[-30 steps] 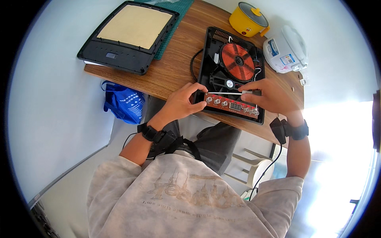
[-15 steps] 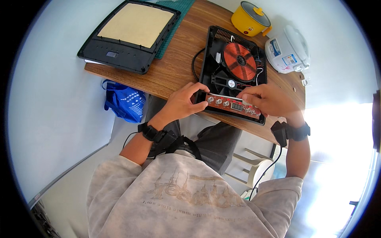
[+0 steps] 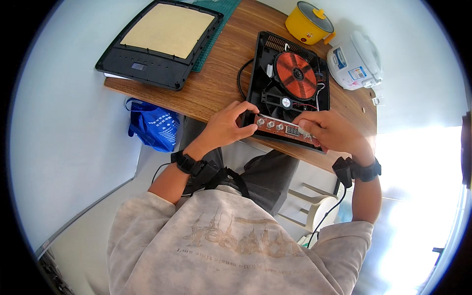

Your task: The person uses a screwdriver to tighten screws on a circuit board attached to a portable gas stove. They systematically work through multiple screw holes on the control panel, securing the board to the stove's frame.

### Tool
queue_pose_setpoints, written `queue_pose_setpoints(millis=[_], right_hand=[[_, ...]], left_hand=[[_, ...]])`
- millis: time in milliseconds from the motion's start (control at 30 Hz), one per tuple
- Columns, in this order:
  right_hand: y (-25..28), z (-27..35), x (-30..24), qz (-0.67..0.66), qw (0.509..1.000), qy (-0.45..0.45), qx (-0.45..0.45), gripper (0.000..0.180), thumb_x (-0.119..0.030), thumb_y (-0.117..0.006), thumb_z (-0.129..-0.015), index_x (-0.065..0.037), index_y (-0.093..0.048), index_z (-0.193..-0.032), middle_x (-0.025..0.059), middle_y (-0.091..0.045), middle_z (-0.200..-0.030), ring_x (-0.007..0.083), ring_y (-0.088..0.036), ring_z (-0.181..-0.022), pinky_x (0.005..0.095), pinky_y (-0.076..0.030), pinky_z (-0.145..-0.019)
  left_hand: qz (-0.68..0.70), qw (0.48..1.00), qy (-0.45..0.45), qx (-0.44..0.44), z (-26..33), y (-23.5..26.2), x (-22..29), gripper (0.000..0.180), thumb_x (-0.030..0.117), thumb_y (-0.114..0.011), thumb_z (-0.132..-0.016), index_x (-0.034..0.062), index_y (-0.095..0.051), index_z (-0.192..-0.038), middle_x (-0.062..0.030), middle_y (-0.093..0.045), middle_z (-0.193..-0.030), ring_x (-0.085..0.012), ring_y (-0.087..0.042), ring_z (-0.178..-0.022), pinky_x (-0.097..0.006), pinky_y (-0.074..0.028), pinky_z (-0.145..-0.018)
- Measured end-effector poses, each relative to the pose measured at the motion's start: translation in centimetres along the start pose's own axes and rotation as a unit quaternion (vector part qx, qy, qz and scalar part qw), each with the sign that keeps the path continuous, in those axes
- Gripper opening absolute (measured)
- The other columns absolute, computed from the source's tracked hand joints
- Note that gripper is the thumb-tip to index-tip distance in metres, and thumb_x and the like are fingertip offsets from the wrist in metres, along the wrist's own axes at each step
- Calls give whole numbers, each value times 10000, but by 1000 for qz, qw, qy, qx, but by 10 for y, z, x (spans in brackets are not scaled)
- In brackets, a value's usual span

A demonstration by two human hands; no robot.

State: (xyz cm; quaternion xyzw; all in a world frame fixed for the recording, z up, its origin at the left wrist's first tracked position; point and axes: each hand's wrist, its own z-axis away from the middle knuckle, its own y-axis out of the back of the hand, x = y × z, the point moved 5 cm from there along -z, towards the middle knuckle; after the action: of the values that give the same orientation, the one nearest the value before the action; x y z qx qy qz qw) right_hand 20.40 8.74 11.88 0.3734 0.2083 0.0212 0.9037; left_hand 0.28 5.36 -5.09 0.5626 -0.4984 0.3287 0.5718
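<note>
An opened induction cooker base lies on the table, its round copper coil and black fan exposed. Along its near edge runs a reddish-brown control board with several round buttons and a small digit display. My left hand holds the board's left end, thumb and forefinger bent around the corner. At the other end, my right hand is closed, its thumb and fingers pinching the board and covering its right part. Its fingertips are partly hidden.
The cooker's black top cover lies inner side up at the left, on a green cutting mat. Behind stand a yellow electric pot and a white rice cooker. A blue bag hangs below the table edge.
My right hand has shifted slightly left and now covers more of the board's right end. The left hand keeps its place at the left end.
</note>
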Motion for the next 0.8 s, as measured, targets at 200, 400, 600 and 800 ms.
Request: queue_pose_setpoints(millis=[200, 400, 600, 800], right_hand=[[-2, 2, 0, -9, 1000, -10, 0, 284, -299, -483, -1121, -90, -673, -1144, 56, -603, -675, 145, -600, -511, 309, -483, -504], [-4, 3, 3, -27, 999, -18, 15, 297, -322, -487, -1122, -97, -676, -1159, 50, -597, -659, 136, -597, -502, 302, -482, -504], [-4, 2, 2, -19, 1000, -17, 16, 302, -327, -491, -1120, -100, -682, -1169, 50, -596, -651, 135, -601, -501, 303, -487, -509], [-5, 2, 1, -17, 1000, -11, 22, 301, -326, -492, -1119, -93, -679, -1152, 52, -594, -646, 143, -604, -500, 309, -492, -517]], left_hand=[[3, 1000, -10, 5, -1, -3, -5, 378, 342, -751, -885, 242, -656, -1236, -33, -584, -1001, -174, -619, -780, -334, -532, -729], [-6, 1000, -10, 3, 0, -2, -5, 380, 352, -758, -884, 243, -657, -1234, -33, -580, -990, -178, -619, -775, -339, -530, -723], [-11, 1000, -10, 5, -1, -3, -4, 381, 354, -760, -884, 242, -655, -1233, -34, -583, -985, -180, -619, -778, -341, -530, -720], [-9, 1000, -7, -7, 0, -2, -3, 376, 274, -746, -910, 145, -642, -1247, -47, -633, -1100, -170, -568, -801, -308, -488, -706]])
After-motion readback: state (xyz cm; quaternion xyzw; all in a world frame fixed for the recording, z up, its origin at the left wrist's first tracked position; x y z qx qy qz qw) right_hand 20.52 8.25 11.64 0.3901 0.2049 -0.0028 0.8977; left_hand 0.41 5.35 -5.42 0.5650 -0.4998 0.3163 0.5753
